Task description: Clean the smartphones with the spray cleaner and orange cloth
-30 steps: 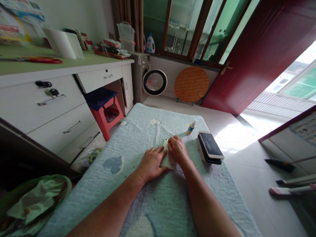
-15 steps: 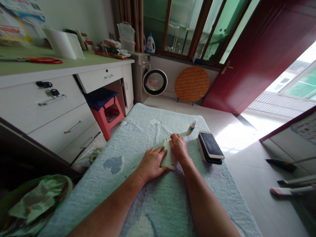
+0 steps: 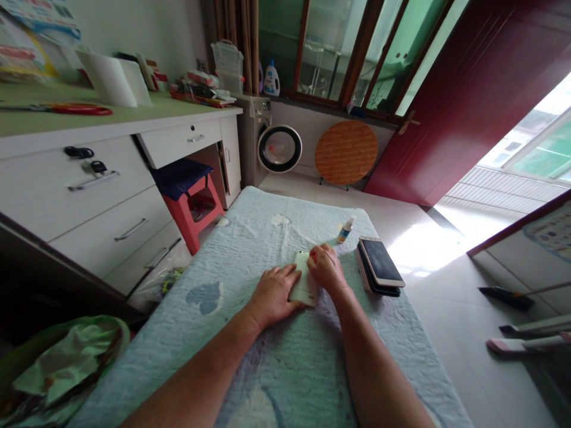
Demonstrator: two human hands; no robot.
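Observation:
A pale phone-shaped slab (image 3: 304, 279) lies flat on the light blue quilted cloth (image 3: 250, 238) that covers the table. My left hand (image 3: 272, 294) rests on the slab's left and near edge, fingers bent over it and holding it down. My right hand (image 3: 328, 268) sits at the slab's right side, fingers curled with a small red thing pinched at the fingertips against the slab's far end. A stack of phones (image 3: 380, 266) lies just right of my right hand. A small dropper bottle (image 3: 345, 230) stands beyond it.
A white desk with drawers (image 3: 89, 184) runs along the left, with a red stool (image 3: 191, 202) under it. A green bag (image 3: 57, 362) sits at the lower left. A washing machine (image 3: 276, 145), a round wooden tabletop (image 3: 346, 151) and a dark red door (image 3: 468, 89) lie beyond.
My right hand has shifted slightly over the slab's far right edge, uncovering more of its top end. My left hand has stayed put.

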